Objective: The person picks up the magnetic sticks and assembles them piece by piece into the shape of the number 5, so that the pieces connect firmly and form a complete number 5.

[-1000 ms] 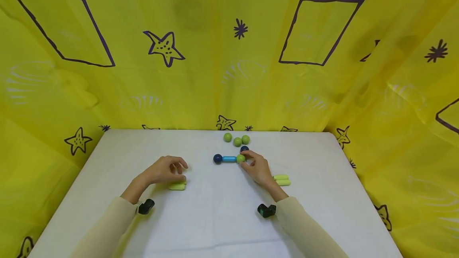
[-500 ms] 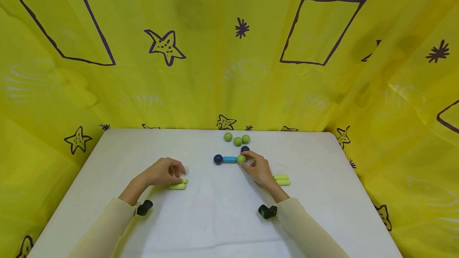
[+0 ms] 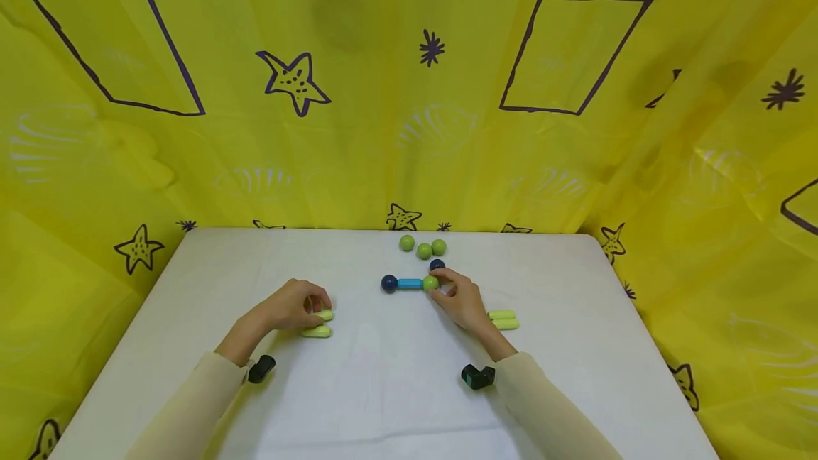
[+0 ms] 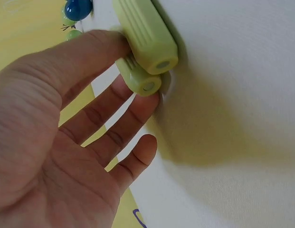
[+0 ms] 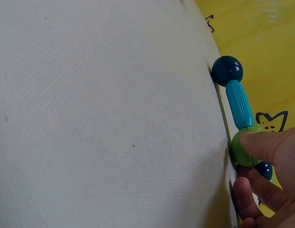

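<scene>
My left hand (image 3: 290,306) pinches a light green magnetic rod (image 4: 142,81) between thumb and fingers, close over the table. A second light green rod (image 3: 316,331) lies right beside it, nearer to me. Metal discs show in the ends of both rods in the left wrist view. With thumb and fingertips, my right hand (image 3: 461,302) holds a green ball (image 5: 241,148). That ball sits on one end of a blue rod (image 3: 410,284), whose other end carries a dark blue ball (image 3: 389,284). Another dark blue ball (image 3: 437,265) lies just behind my right fingers.
Several green balls are grouped at the back, among them a left one (image 3: 407,243). Two light green rods (image 3: 503,319) lie side by side right of my right wrist. A white cloth covers the table (image 3: 383,389), and a yellow patterned curtain (image 3: 358,162) hangs behind.
My left fingers have closed on the far light green rod and shifted it slightly away from the other one. My right hand stays on the green ball.
</scene>
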The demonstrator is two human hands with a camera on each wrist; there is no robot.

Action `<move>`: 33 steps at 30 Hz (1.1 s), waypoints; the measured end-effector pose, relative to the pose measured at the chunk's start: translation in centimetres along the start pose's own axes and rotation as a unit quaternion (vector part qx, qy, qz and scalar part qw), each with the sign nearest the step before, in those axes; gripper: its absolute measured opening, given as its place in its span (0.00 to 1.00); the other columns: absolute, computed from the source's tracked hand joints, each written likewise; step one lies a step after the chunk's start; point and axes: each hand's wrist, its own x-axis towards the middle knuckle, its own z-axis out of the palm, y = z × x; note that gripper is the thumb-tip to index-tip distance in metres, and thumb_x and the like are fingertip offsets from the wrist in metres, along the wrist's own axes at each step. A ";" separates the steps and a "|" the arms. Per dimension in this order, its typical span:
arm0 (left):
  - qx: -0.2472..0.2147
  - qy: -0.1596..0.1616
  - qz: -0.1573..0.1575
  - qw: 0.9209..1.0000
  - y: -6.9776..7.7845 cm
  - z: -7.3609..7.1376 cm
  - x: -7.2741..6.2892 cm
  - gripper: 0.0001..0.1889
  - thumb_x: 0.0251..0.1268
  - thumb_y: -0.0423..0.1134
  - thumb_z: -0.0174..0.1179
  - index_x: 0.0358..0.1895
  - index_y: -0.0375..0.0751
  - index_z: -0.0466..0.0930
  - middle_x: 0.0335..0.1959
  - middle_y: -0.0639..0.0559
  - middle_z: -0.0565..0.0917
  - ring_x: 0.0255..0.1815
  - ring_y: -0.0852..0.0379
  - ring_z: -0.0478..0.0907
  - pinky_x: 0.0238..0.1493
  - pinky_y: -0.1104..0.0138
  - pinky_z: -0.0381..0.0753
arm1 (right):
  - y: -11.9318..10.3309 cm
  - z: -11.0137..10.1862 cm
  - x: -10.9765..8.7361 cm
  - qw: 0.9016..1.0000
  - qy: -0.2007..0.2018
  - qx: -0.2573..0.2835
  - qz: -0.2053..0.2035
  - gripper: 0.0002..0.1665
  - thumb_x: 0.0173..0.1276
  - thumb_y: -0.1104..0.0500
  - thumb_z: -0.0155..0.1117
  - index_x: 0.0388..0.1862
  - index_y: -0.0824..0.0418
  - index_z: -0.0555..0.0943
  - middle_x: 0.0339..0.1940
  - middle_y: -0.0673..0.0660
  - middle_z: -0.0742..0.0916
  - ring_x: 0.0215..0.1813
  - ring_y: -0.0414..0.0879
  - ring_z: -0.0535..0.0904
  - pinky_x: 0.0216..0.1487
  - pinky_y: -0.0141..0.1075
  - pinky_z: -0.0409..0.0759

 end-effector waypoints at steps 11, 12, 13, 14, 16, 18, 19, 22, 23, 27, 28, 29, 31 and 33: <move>0.001 0.017 -0.003 1.000 0.1 0.1 0.2 0.06 0.56 0.31 0.73 0.36 0.43 0.87 0.28 0.57 0.81 0.29 0.60 0.74 0.33 0.67 0.75 | 0.0 -0.1 0.0 1.000 -0.004 -0.002 0.006 0.21 0.68 0.63 0.72 0.60 0.57 0.84 0.52 0.57 0.88 0.29 0.44 0.72 0.30 0.32 0.71; -0.003 0.023 -0.004 1.000 0.1 0.2 0.2 0.06 0.56 0.31 0.73 0.36 0.43 0.87 0.29 0.57 0.82 0.28 0.60 0.74 0.32 0.67 0.75 | 0.0 -0.1 0.0 1.000 -0.004 -0.002 0.007 0.21 0.68 0.63 0.72 0.60 0.57 0.84 0.52 0.57 0.88 0.29 0.45 0.72 0.31 0.33 0.71; -0.006 0.030 -0.005 1.000 0.1 0.2 0.2 0.06 0.56 0.31 0.72 0.37 0.42 0.87 0.30 0.56 0.83 0.28 0.60 0.74 0.31 0.67 0.76 | 0.0 0.0 0.0 1.000 -0.005 -0.001 0.009 0.22 0.68 0.63 0.72 0.60 0.57 0.84 0.53 0.56 0.88 0.30 0.45 0.72 0.31 0.33 0.71; -0.010 0.037 -0.005 0.999 0.1 0.3 0.2 0.07 0.56 0.31 0.72 0.37 0.42 0.88 0.31 0.56 0.84 0.27 0.60 0.75 0.31 0.68 0.76 | 0.0 0.0 0.0 1.000 -0.006 -0.001 0.012 0.22 0.68 0.63 0.73 0.60 0.56 0.84 0.53 0.56 0.88 0.30 0.45 0.72 0.32 0.33 0.71; -0.021 0.050 -0.006 0.998 0.1 0.3 0.3 0.07 0.57 0.32 0.73 0.39 0.42 0.88 0.34 0.55 0.86 0.27 0.61 0.77 0.31 0.68 0.77 | 0.0 0.0 0.0 1.000 -0.007 0.000 0.016 0.22 0.68 0.62 0.73 0.61 0.56 0.84 0.53 0.55 0.88 0.30 0.45 0.73 0.32 0.33 0.72; -0.036 0.061 -0.007 0.997 0.2 0.5 0.4 0.08 0.59 0.33 0.74 0.42 0.41 0.89 0.36 0.54 0.87 0.28 0.60 0.79 0.32 0.67 0.79 | 0.1 0.0 0.0 1.000 -0.007 -0.001 0.016 0.22 0.68 0.63 0.73 0.61 0.56 0.84 0.53 0.56 0.88 0.31 0.45 0.73 0.33 0.34 0.72; -0.044 0.065 -0.008 0.997 0.3 0.5 0.4 0.09 0.59 0.33 0.74 0.43 0.40 0.89 0.36 0.53 0.87 0.29 0.60 0.80 0.33 0.67 0.79 | 0.1 0.0 0.0 1.000 -0.008 -0.001 0.016 0.22 0.68 0.62 0.73 0.61 0.56 0.84 0.53 0.55 0.88 0.31 0.45 0.73 0.33 0.34 0.72; -0.077 0.079 -0.011 0.994 0.7 0.8 0.4 0.10 0.60 0.34 0.74 0.45 0.40 0.89 0.38 0.52 0.88 0.31 0.59 0.82 0.35 0.66 0.81 | 0.2 0.1 0.0 1.000 -0.009 -0.003 0.015 0.22 0.68 0.63 0.72 0.61 0.56 0.84 0.53 0.55 0.88 0.31 0.44 0.73 0.32 0.34 0.72; -0.087 0.086 -0.009 0.992 0.8 1.0 0.4 0.10 0.60 0.34 0.74 0.45 0.40 0.89 0.38 0.51 0.88 0.32 0.59 0.83 0.35 0.66 0.82 | 0.3 0.1 0.0 1.000 -0.009 -0.003 0.014 0.22 0.68 0.63 0.72 0.60 0.56 0.84 0.53 0.55 0.88 0.31 0.44 0.73 0.32 0.34 0.72; -0.135 0.114 0.015 0.984 1.3 1.8 0.4 0.10 0.61 0.32 0.73 0.45 0.40 0.87 0.39 0.49 0.89 0.35 0.57 0.86 0.39 0.66 0.84 | 0.3 0.1 0.0 1.000 -0.008 -0.002 0.013 0.21 0.68 0.63 0.72 0.60 0.55 0.84 0.53 0.55 0.88 0.31 0.45 0.73 0.32 0.34 0.73; -0.145 0.121 0.024 0.982 1.4 2.0 0.5 0.10 0.61 0.31 0.73 0.45 0.39 0.87 0.39 0.48 0.89 0.36 0.56 0.87 0.39 0.66 0.84 | 0.3 0.1 0.0 1.000 -0.007 -0.002 0.014 0.21 0.68 0.63 0.73 0.60 0.55 0.84 0.53 0.55 0.88 0.31 0.45 0.73 0.33 0.34 0.73; -0.154 0.125 0.033 0.979 1.5 2.2 0.6 0.10 0.61 0.31 0.73 0.45 0.39 0.87 0.39 0.47 0.89 0.37 0.55 0.87 0.40 0.66 0.85 | 0.3 0.0 0.0 1.000 -0.006 -0.002 0.014 0.22 0.68 0.63 0.73 0.60 0.55 0.84 0.53 0.55 0.88 0.31 0.45 0.73 0.33 0.34 0.73; -0.169 0.132 0.048 0.975 1.7 2.5 0.8 0.10 0.62 0.30 0.72 0.45 0.38 0.86 0.40 0.46 0.89 0.38 0.55 0.87 0.41 0.66 0.85 | 0.3 0.0 0.0 1.000 -0.006 -0.002 0.013 0.22 0.68 0.63 0.73 0.60 0.55 0.84 0.53 0.55 0.88 0.30 0.45 0.73 0.33 0.34 0.73; -0.178 0.135 0.053 0.973 2.0 2.9 1.0 0.08 0.63 0.30 0.71 0.44 0.39 0.87 0.40 0.46 0.90 0.39 0.55 0.87 0.42 0.66 0.84 | 0.3 0.0 0.1 1.000 -0.005 -0.001 0.011 0.22 0.68 0.63 0.73 0.60 0.55 0.84 0.53 0.55 0.88 0.30 0.45 0.73 0.32 0.34 0.73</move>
